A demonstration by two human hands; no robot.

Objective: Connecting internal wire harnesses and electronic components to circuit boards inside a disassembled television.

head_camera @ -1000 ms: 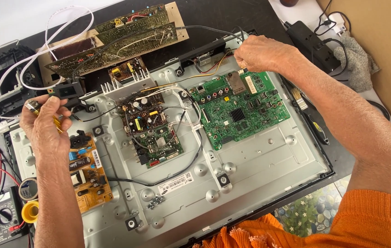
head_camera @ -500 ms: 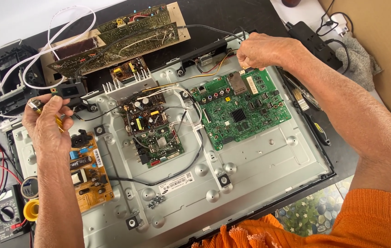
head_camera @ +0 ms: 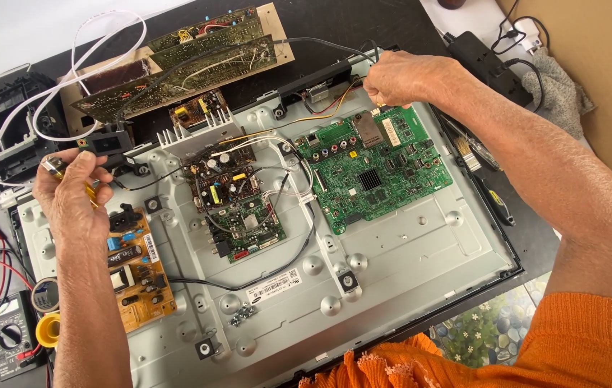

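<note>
Holding a small yellow-handled tool (head_camera: 69, 179), left hand (head_camera: 69, 197) is closed round it, fingers curled, at upper-left corner of metal TV back panel (head_camera: 406, 266).
Right hand (head_camera: 403, 77): fingers pinched shut at top edge of green main board (head_camera: 374, 169), by thin wires (head_camera: 327, 108); what exactly it grips, can't tell.
Items on panel:
- Green main board, right of centre, flat.
- Small dark board (head_camera: 238, 197) w/ wires, centre, just left of green board.
- Tan power board (head_camera: 137, 269), lower left, just below left hand.
Off panel:
- Long brown boards (head_camera: 184, 61) at top, w/ white cable (head_camera: 69, 72) looped beside them.
- Multimeter (head_camera: 8, 341) w/ red leads, bottom left; yellow tape roll (head_camera: 49, 330) touching it.
- Black power strip (head_camera: 485, 65), top right.
- Grey rag (head_camera: 557, 90) near strip.
</note>
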